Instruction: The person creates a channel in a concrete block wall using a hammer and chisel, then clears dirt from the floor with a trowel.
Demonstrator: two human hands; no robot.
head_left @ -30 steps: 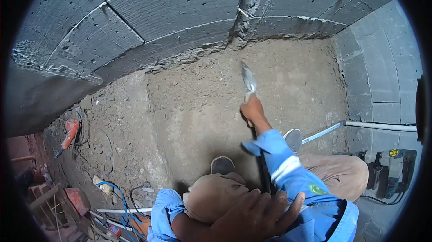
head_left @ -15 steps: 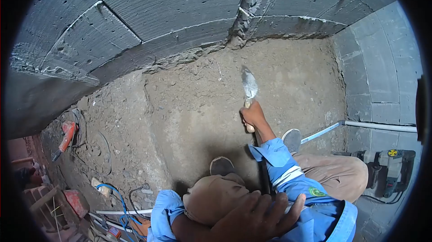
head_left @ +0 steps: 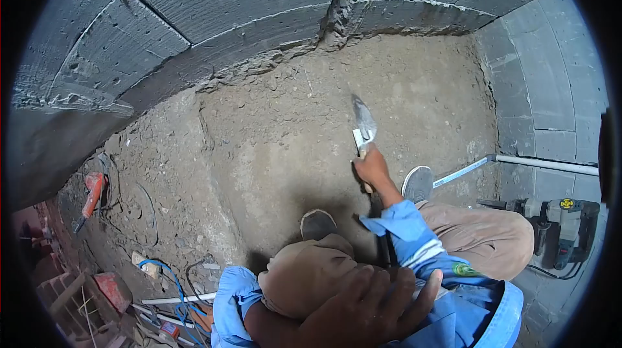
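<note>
Gripping trowel [head_left: 363, 121] in right hand [head_left: 370, 168]; blade seemingly mortar-caked

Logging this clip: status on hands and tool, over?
Right hand shut on grey pointed metal trowel, blade over the dirt floor. Left hand open, resting on tan-trousered knee. No obstruction near blade.

The trowel [head_left: 364, 121] has a narrow, pointed steel blade smeared with grey mortar and a pale handle. The right hand [head_left: 370, 168] grips the handle and hides most of it. The blade points away from the person, over the rough dirt floor [head_left: 278, 128]. Whether it touches the floor cannot be determined.
</note>
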